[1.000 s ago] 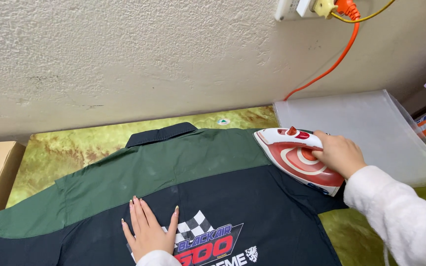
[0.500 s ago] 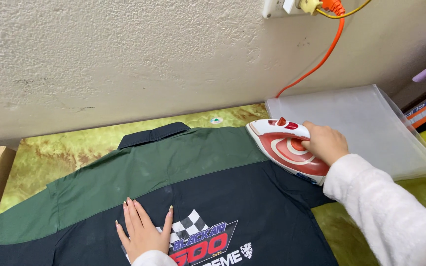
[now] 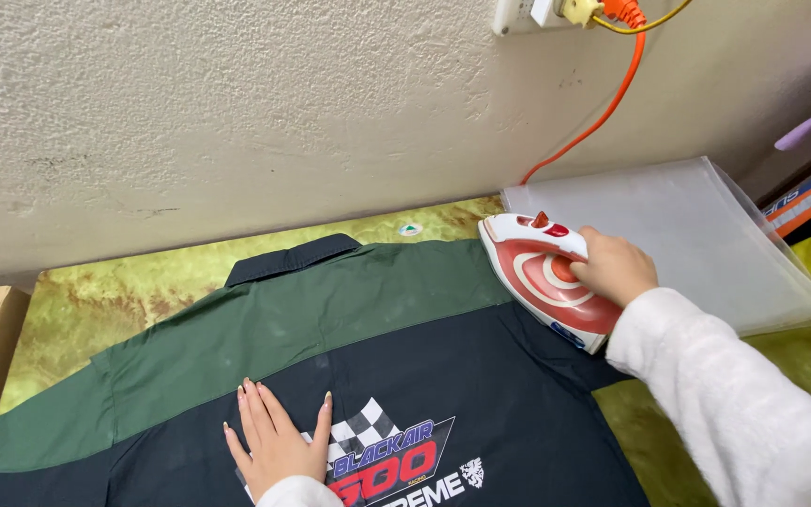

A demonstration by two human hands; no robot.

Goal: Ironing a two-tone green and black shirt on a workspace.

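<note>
The left hand lies open and flat on a green-and-black shirt, pinning it smooth on the tabletop, while the right hand grips a red-and-white iron pressing the shoulder.

- Counter: covered in a mottled green-yellow sheet, set against a rough pale wall.
- Shirt: spread flat on it, back up, green above, black below, collar toward the wall.
- Clear plastic stack: lies on the counter's right end, just beside the shirt's shoulder.
- Small round sticker: near the collar.
</note>
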